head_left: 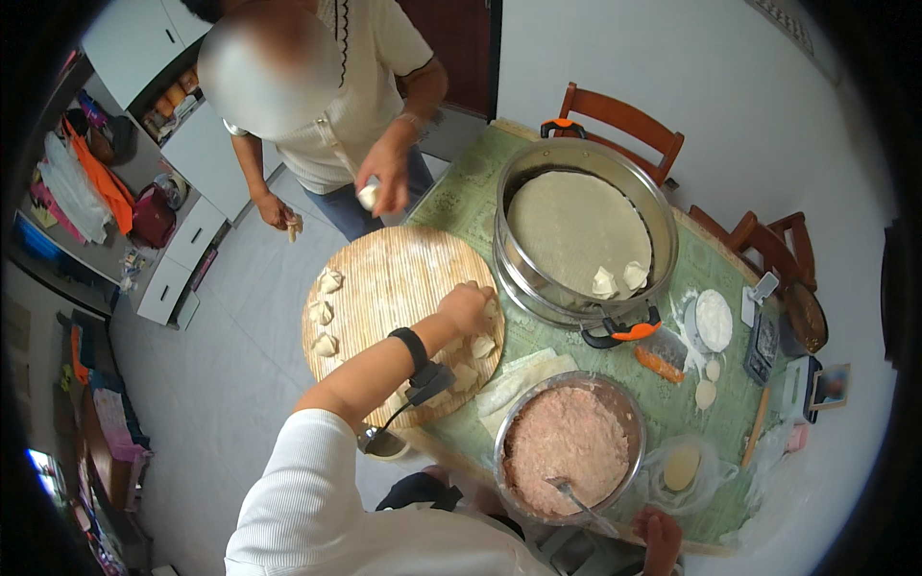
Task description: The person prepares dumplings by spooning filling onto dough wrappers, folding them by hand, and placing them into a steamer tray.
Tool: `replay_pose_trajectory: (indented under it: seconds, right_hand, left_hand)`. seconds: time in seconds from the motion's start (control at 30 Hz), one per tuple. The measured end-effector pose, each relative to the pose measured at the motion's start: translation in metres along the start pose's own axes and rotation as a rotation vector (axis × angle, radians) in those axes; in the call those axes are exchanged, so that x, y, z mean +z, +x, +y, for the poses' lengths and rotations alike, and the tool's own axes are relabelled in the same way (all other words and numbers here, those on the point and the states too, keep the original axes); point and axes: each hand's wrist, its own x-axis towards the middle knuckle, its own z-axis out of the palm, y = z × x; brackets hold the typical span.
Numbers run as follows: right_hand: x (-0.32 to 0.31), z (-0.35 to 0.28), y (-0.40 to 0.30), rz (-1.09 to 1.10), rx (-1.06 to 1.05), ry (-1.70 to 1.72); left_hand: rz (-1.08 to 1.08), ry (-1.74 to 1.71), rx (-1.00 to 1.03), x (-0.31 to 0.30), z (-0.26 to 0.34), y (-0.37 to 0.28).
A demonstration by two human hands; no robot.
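My left hand (467, 308), a black strap with a small device on its wrist, reaches over the round slatted board (389, 266). Its curled fingers are at a dumpling by the right rim; whether they hold it is hidden. More dumplings sit along that rim, one dumpling (482, 346) just below my hand. On the left side stand several others, among them a folded dumpling (325, 345). My right hand (657, 534) is low by the table's near edge, beside a metal bowl (643, 439) of pinkish minced filling (565, 439) with a spoon (573, 497) in it. Its grip cannot be made out.
Across the board a person (360, 151) holds white dough in one hand. A metal steamer (666, 216) with orange-black handles carries two dumplings on its liner. To the right are a flour bowl (713, 320), a dough scraper (659, 363), a rolling pin (755, 426) and a plastic bag (709, 479).
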Motion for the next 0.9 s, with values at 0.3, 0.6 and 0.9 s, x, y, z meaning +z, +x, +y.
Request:
replay_pose_trajectory:
  seconds: [0.3,0.6,0.9]
  right_hand:
    - [-0.004,0.004,0.005,-0.019,-0.061,0.072]
    - [-0.02,0.012,0.017,-0.014,0.024,0.107]
    - [-0.039,0.039,0.022,0.058,0.028,0.04]
  left_hand:
    - [0.122,-0.076,0.066,-0.02,-0.016,-0.007]
    - [-0.058,-0.65,0.278,-0.176,0.076,-0.032]
    - [-0.021,-0.02,0.536,-0.13,0.121,0.077]
